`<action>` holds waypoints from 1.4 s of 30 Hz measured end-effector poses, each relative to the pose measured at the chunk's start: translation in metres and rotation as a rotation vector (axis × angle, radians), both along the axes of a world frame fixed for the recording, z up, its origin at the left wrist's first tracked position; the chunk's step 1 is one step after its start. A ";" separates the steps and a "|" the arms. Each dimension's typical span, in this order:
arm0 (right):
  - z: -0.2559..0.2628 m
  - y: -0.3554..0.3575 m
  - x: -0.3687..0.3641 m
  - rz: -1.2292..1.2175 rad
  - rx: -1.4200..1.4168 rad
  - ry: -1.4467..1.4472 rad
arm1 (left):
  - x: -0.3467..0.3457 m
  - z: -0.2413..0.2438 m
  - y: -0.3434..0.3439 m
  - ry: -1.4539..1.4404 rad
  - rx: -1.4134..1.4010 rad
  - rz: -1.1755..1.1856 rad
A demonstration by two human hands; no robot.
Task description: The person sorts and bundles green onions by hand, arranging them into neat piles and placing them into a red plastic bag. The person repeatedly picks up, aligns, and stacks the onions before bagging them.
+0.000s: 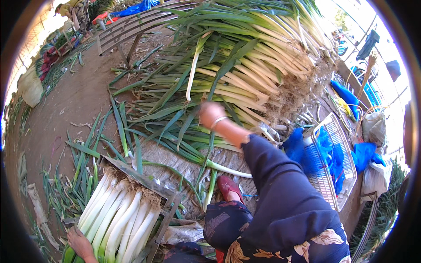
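A large heap of long green onions or leeks with rooty ends lies before me. My right hand, blurred and wearing a bracelet at the wrist, is over the heap's near part, at some leaves; whether it grips them I cannot tell. At the lower left, peeled white stalks lie side by side in a metal frame, roots towards its raised edge. My left hand rests on the outer stalks, its fingertips partly hidden. One loose stalk lies across the heap.
A white plastic crate with blue netting stands at the right. A slatted rack is at the far side, with a person beyond it. Loose leaves litter the ground. My red shoe is near the frame.
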State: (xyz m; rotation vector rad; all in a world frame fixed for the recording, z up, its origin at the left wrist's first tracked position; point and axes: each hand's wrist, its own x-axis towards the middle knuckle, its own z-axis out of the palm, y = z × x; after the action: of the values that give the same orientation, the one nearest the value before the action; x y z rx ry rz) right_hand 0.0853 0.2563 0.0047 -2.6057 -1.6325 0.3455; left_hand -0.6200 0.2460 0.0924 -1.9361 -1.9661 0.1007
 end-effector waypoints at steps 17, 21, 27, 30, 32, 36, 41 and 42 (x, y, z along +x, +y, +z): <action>-0.054 -0.178 0.037 -0.425 0.144 0.435 | 0.027 0.015 -0.001 -0.015 -0.090 0.111; -0.093 -0.254 -0.068 -0.405 0.013 0.654 | 0.035 0.020 -0.001 0.006 -0.107 0.107; -0.114 -0.176 -0.061 -0.496 0.271 0.521 | 0.014 0.016 -0.013 0.070 -0.039 0.052; -0.129 -0.151 -0.008 -0.489 0.207 0.325 | 0.032 0.000 0.007 -0.014 0.018 -0.061; -0.089 -0.133 -0.044 -0.545 0.335 0.783 | 0.034 0.011 0.004 -0.023 0.032 -0.064; 0.041 -0.137 -0.143 -0.477 0.304 1.372 | 0.044 0.031 -0.002 -0.098 -0.066 0.026; 0.121 -0.136 -0.222 -0.115 0.145 1.356 | 0.037 0.027 -0.016 -0.180 0.024 0.013; 0.135 -0.131 -0.239 -0.031 0.153 1.327 | 0.035 0.029 -0.019 -0.167 0.045 0.004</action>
State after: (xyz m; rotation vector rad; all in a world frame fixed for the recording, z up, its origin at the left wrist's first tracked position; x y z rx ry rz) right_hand -0.1541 0.1257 0.1400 -1.5095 -0.9980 1.4337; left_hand -0.5847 0.2266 0.1210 -1.9673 -2.0582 -0.1069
